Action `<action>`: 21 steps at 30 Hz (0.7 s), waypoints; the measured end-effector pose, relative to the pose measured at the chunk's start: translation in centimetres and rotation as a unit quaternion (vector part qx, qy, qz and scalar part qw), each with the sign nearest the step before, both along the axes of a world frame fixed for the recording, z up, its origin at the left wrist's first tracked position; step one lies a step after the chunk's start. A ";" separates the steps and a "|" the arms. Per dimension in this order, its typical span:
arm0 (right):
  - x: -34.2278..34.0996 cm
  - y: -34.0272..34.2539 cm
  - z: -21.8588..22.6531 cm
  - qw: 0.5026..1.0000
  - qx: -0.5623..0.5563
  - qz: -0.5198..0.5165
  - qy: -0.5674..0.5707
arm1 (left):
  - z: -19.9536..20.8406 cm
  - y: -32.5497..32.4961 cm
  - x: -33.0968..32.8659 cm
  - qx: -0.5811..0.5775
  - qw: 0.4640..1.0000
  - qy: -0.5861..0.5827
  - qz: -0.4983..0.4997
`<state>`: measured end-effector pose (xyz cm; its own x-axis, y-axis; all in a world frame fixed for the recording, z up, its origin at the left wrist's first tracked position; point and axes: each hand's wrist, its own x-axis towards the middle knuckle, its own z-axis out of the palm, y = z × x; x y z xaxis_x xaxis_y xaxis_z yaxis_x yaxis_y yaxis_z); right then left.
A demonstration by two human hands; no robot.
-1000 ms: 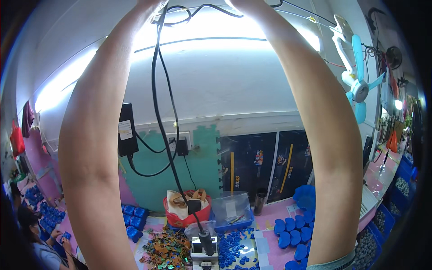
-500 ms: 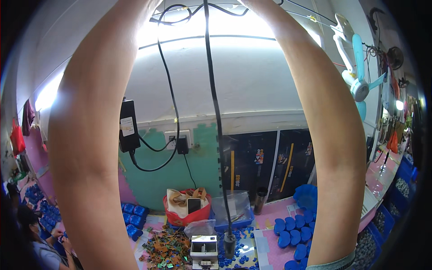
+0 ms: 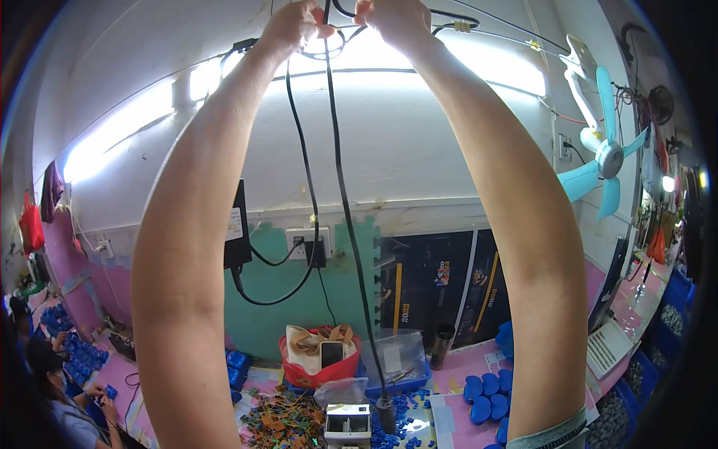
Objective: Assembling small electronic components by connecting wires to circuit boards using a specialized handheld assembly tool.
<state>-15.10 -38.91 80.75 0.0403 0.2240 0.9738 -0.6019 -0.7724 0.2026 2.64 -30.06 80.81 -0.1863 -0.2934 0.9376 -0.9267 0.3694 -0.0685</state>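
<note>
Both my arms reach up to a black cable [image 3: 336, 135] slung overhead in front of the bright tube light. My left hand [image 3: 295, 30] pinches the cable where it hangs down, beside a small loop. Just to its right, my right hand [image 3: 393, 26] has its fingers closed on another stretch of black cable near the top edge; the exact grip is partly hidden. The hanging cable runs down between my arms to a black cylindrical end [image 3: 385, 415] over the table. A thin wire line [image 3: 508, 41] with yellow ties carries cable on the right.
Below stand a small white machine [image 3: 348, 425], a pile of brown and green wired parts [image 3: 284, 423], a red basket [image 3: 295, 368] with a bag and phone, and blue cases [image 3: 490, 385]. A turquoise fan [image 3: 609, 157] hangs at right. A co-worker [image 3: 71, 404] sits at lower left.
My view has tilted up, so both hands now show. They have come closer together at the overhead cable. The hanging cable leans a little more.
</note>
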 end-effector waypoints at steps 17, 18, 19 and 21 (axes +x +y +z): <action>-1.7 -2.9 1.4 0.950 0.040 0.227 0.208 | 0.5 -2.3 0.2 -0.108 0.993 0.038 0.041; -1.5 -2.9 1.8 0.950 0.042 0.228 0.209 | 0.5 -1.9 -0.1 -0.104 0.991 0.039 0.071; -1.3 -2.9 2.2 0.957 0.075 0.185 0.208 | 0.6 -1.6 -0.5 -0.101 0.989 0.039 0.100; -1.0 -2.3 2.3 0.961 0.110 0.141 0.209 | -0.1 -1.0 -1.6 -0.106 0.985 0.047 0.128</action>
<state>-16.15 -41.23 83.04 0.4054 0.0746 0.9111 -0.2633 -0.9449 0.1945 1.08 -31.02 80.71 -0.0409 -0.1160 0.9924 -0.9935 0.1102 -0.0280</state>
